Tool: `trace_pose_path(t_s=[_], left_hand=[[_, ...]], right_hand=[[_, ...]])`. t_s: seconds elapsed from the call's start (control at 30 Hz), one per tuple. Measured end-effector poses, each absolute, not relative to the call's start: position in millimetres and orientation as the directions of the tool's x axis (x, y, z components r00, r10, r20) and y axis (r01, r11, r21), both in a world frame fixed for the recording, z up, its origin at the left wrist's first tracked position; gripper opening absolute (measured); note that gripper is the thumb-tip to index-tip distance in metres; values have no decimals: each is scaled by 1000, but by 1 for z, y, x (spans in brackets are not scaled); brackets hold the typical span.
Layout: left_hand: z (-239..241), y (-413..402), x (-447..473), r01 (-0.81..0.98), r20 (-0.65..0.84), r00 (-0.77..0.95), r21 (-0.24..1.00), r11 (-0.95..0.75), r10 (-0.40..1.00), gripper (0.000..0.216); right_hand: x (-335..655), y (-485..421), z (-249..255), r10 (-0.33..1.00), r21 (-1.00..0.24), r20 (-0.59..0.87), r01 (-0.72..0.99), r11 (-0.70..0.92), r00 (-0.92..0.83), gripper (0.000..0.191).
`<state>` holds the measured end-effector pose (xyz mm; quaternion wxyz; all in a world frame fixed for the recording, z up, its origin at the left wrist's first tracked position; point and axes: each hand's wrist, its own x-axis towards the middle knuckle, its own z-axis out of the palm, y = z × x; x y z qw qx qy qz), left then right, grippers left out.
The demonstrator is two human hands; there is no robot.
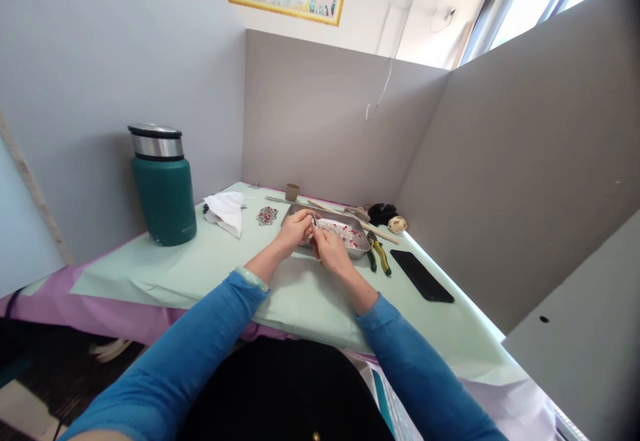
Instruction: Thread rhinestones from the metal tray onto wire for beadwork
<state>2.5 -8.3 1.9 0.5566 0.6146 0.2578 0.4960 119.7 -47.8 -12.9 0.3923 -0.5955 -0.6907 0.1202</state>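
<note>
At a partitioned work table covered with pale green paper (200, 274), a dark green flask (163, 191) with a steel lid stood upright at the far left, close to the grey wall. To its right lay a crumpled white cloth (226, 211), then a small beaded piece (267, 215) flat on the paper, and farther back a little brown cup (292, 191). In the middle sat a shallow metal tray (361, 248) scattered with tiny red and pale bits. The person, in blue sleeves, had brought both hands together over the tray's near left corner. The left hand (293, 231) was curled, its fingertips pinching a slim metal tool (314, 219) that pointed up between the hands. The right hand (327, 249) had its fingers drawn together and pressed against the left hand's fingertips; whether it nipped anything of its own was too small to tell. A long wooden stick (383, 233) ran slantwise along the tray's far side. Past its far end lay a black bundle (383, 213), with a speckled, egg-shaped ball (397, 225) just beside it. Nearer, right of the tray, pliers (379, 255) with green and yellow handles lay just beside the tray's right end. A black phone (421, 275) lay face up farther right, near the table's edge.
</note>
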Motion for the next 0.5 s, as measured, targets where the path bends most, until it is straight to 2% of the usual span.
trace_pose_path(t_s=[0.13,0.5], left_hand=[[3,-9,1,-292,315,392,933,-208,864,18],[5,-10,0,-302,303,430,936,-180,850,21]], right_hand=[[121,-48,-13,911,-607,413,750,263,15,51],[122,-48,-13,912,-628,410,732,264,23,50]])
